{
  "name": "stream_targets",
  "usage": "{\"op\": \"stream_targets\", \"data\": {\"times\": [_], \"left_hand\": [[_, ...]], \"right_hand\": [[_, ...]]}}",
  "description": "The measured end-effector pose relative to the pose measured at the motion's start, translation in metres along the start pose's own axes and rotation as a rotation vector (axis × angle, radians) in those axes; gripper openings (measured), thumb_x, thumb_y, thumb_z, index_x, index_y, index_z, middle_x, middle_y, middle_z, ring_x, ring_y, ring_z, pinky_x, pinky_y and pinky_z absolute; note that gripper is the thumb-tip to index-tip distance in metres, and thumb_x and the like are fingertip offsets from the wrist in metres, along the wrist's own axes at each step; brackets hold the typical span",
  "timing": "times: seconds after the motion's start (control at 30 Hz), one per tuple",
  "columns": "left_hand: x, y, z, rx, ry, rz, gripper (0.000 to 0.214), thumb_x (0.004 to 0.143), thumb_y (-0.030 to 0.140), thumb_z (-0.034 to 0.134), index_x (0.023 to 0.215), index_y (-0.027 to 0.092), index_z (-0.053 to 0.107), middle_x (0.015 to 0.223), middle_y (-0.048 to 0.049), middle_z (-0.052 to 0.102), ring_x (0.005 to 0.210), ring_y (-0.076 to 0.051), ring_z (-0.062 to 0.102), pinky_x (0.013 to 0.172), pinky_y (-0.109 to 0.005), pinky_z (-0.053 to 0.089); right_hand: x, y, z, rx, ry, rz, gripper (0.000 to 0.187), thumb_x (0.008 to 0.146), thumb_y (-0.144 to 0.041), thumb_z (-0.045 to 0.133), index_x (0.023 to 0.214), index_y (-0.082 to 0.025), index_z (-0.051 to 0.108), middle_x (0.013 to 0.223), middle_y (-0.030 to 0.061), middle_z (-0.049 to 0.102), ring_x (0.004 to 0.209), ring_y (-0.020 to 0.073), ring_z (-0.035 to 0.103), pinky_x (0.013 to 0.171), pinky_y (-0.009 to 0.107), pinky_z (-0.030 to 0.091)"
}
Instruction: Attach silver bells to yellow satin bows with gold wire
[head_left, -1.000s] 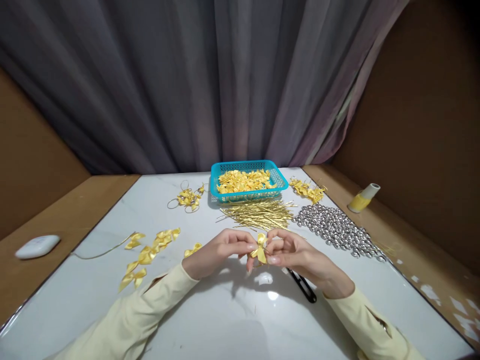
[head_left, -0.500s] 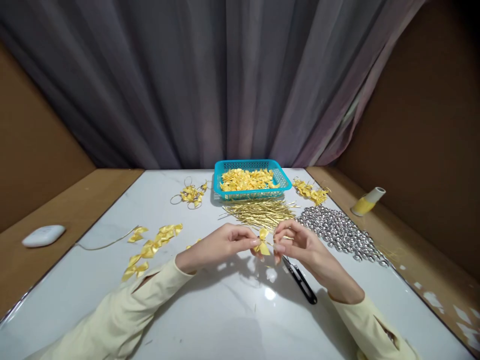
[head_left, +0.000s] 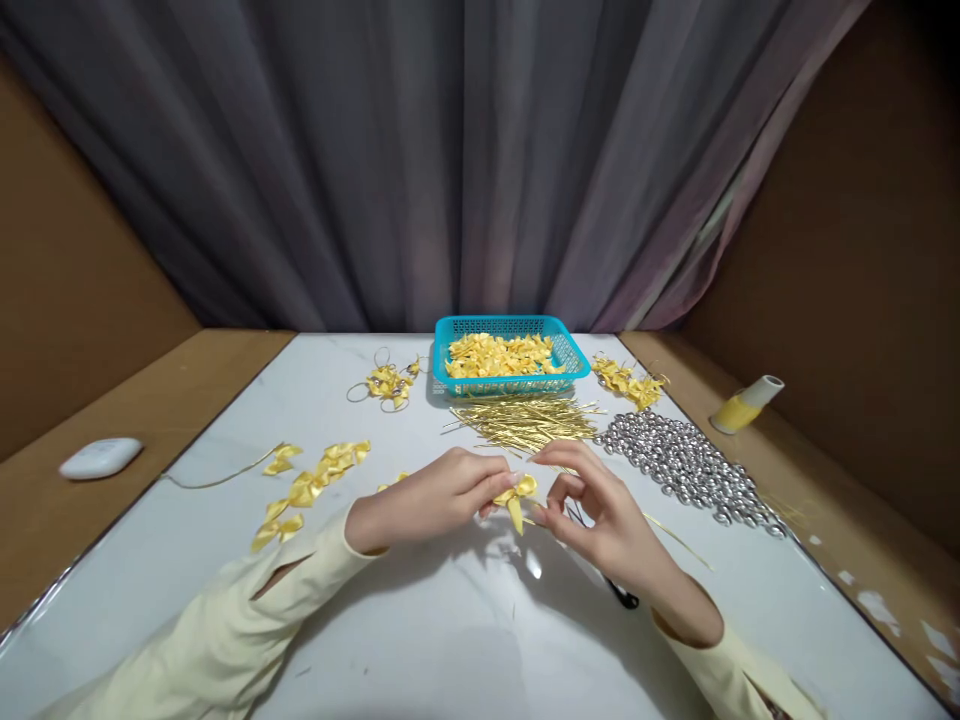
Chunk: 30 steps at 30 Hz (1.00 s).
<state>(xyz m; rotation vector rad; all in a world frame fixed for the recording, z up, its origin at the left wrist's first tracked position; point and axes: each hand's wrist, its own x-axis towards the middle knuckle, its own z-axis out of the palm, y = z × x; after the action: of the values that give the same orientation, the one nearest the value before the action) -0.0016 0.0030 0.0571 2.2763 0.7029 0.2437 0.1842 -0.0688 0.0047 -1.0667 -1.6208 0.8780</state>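
Observation:
A yellow satin ribbon bow is pinched between the thumb and fingers of my left hand, its tail hanging down. Just right of it, my right hand has its thumb and index finger curled close together on a thin gold tie. That tie runs toward the bow and sticks out behind the hand to the right. Where it meets the bow is too small to make out. Under my right hand lies a pair of black thread snips, mostly covered.
Behind my hands, a blue basket holds yellow bows, with gold ties before it. Silver beads spread to the right. Finished-looking bow loops and more bows lie left. A thread spool stands right.
The bow has shifted slightly left and turned in my left hand. My right hand has tilted over the snips, and the gold tie now trails out to its right.

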Motion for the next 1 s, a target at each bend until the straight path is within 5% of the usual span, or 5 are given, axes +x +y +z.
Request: {"op": "stream_targets", "data": {"times": [0.17,0.4,0.57,0.7,1.0], "left_hand": [[-0.002,0.0,0.002,0.07,0.029,0.009,0.036,0.092,0.032,0.032,0.063,0.016,0.047,0.055,0.0038,0.048,0.052,-0.009,0.044,0.054,-0.022,0.03],[-0.003,0.007,0.002,-0.035,0.06,-0.047,0.034,0.091,0.03,0.032,0.064,0.016,0.047,0.059,0.0039,0.05,0.057,-0.01,0.047,0.06,-0.023,0.034],[-0.001,0.007,0.003,-0.131,0.139,-0.099,0.037,0.09,0.034,0.033,0.062,0.016,0.048,0.059,0.0038,0.048,0.059,-0.01,0.047,0.063,-0.024,0.036],[-0.001,0.003,0.005,-0.222,0.165,-0.12,0.033,0.09,0.035,0.034,0.066,0.017,0.049,0.062,0.0033,0.051,0.059,-0.011,0.047,0.063,-0.024,0.037],[-0.001,0.002,0.009,-0.226,0.206,-0.06,0.024,0.09,0.03,0.036,0.078,0.017,0.053,0.068,0.0016,0.055,0.064,-0.011,0.051,0.063,-0.025,0.039]], "right_hand": [[-0.002,-0.003,0.002,-0.247,0.071,-0.162,0.024,0.079,-0.016,0.056,0.102,-0.022,0.053,0.102,0.0066,0.05,0.057,0.0083,0.048,0.073,0.032,0.045],[-0.004,-0.004,0.01,-0.301,0.121,-0.281,0.022,0.081,-0.01,0.052,0.1,-0.021,0.053,0.092,0.0058,0.054,0.061,0.0107,0.049,0.065,0.029,0.044],[-0.002,-0.002,0.014,0.177,0.198,0.119,0.032,0.074,-0.02,0.062,0.102,-0.022,0.046,0.088,0.0024,0.054,0.06,0.01,0.052,0.059,0.026,0.046],[0.003,-0.001,0.01,0.632,0.113,0.434,0.034,0.068,-0.021,0.069,0.095,-0.019,0.049,0.077,-0.0006,0.057,0.063,0.0097,0.055,0.063,0.024,0.046],[0.003,-0.004,0.008,1.057,-0.005,0.585,0.021,0.069,-0.014,0.067,0.086,-0.023,0.06,0.067,-0.0006,0.061,0.066,0.0123,0.059,0.073,0.029,0.047]]}}
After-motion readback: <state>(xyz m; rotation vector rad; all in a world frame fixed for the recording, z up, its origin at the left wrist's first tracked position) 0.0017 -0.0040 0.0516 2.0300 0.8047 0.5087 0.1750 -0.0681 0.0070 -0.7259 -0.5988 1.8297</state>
